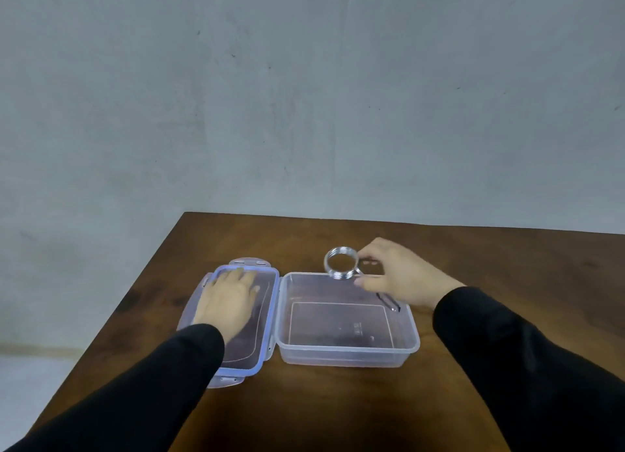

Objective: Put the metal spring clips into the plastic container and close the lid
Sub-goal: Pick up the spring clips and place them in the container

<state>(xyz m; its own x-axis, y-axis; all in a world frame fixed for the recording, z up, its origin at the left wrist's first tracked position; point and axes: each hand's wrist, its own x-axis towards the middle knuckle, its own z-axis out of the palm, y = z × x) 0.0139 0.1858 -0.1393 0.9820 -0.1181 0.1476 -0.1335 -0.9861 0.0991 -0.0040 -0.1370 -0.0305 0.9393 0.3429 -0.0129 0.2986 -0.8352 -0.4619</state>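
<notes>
Risk: your right hand point(402, 275) has the metal spring clip point(341, 263) only by its thin wire legs, so the heavy coil could swing or twist out if you loosen early; it would likely drop on the wooden table point(473, 248) behind the plastic container point(348, 348) rather than inside.
Second risk: a clip let go at the rim could bounce off the far wall and nudge the light tub.
Clip position: the coil hangs at the tub's far rim, left of your knuckles, off the table.
Right fingers: thumb and fingertips are pinched on the legs; the coil itself sticks out free beyond them.
Left hand point(227, 304): fingers are spread flat, pressing the open lid point(267, 303) onto the table, beside the tub.
Tub contents: a dark shape shows near the right wall; you cannot tell what it is.
Lid: not yet shut.
</notes>
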